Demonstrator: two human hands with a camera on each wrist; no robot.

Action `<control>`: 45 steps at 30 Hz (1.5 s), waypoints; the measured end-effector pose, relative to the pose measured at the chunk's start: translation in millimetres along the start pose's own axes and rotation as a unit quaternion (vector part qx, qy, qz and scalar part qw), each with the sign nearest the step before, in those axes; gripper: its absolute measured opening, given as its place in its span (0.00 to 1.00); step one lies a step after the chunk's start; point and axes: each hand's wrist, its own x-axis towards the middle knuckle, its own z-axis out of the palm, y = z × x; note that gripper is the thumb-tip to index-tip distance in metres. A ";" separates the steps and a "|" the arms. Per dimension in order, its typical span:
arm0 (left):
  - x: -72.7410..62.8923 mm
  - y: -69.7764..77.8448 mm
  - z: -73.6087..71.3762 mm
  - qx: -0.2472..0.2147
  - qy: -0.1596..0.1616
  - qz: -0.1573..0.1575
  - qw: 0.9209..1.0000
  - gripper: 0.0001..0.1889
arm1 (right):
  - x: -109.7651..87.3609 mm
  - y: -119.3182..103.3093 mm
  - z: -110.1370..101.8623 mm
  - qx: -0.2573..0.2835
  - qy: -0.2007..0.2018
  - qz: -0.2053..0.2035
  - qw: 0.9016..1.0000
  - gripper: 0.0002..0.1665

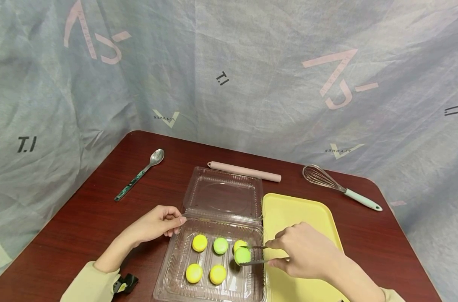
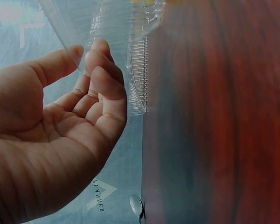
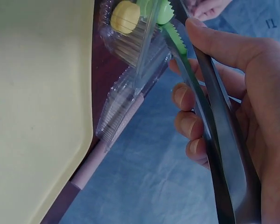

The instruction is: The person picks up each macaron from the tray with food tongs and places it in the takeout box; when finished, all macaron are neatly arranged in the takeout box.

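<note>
My left hand [image 1: 157, 224] pinches the left edge of a clear plastic clamshell box [image 1: 162, 272] between thumb and fingers, near its hinge. In my right hand [image 1: 306, 251] are metal tongs [image 3: 223, 135] with toothed tips. A green macaron [image 1: 243, 256] is gripped between those tips, above the right part of the box. It partly covers a yellow macaron [image 1: 239, 244] behind it. Another green macaron [image 1: 220, 246] lies in the box, along with more yellow macarons [image 1: 200, 243]. The box's lid [image 1: 223, 195] is folded back on the table.
A yellow tray [image 1: 289, 209] lies right of the box, under my right hand. Behind the lid is a pink rolling pin [image 1: 248, 171]. A whisk [image 1: 344, 188] lies at the back right, a spoon [image 1: 140, 174] at the back left. A grey curtain [image 1: 229, 84] hangs behind the table.
</note>
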 end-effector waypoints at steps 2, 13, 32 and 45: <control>0.0 -0.8 0.0 0.002 0.001 -0.003 1.000 0.14 | 0.1 -1.2 1.2 -0.002 -0.010 -0.001 1.000 0.11; 0.1 -1.7 -0.2 0.008 0.003 -0.001 1.000 0.14 | 1.6 -9.3 7.3 -0.019 -0.034 -0.025 0.999 0.11; -0.3 1.6 0.4 -0.006 0.002 0.005 1.000 0.13 | 3.2 -17.8 10.5 -0.024 -0.056 -0.019 0.998 0.12; -0.2 1.4 0.4 -0.013 0.001 0.003 1.000 0.12 | 6.3 -21.3 11.5 -0.030 -0.057 -0.015 0.998 0.15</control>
